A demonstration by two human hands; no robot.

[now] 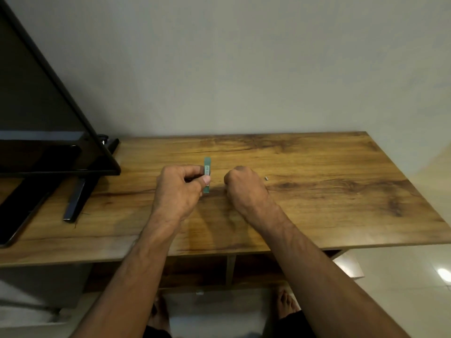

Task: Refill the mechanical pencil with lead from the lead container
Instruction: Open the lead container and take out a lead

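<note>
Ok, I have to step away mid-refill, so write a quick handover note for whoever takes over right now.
Left hand: pinching the green lead container, held upright above the wooden desk.
Right hand: closed in a fist beside it; what it holds is hidden, and the pencil is not clearly visible.
A small grey piece, perhaps a cap, lies on the desk right of that hand.
Done: cannot tell.
Left: confirm lead is loaded, refit any cap, close the container.
</note>
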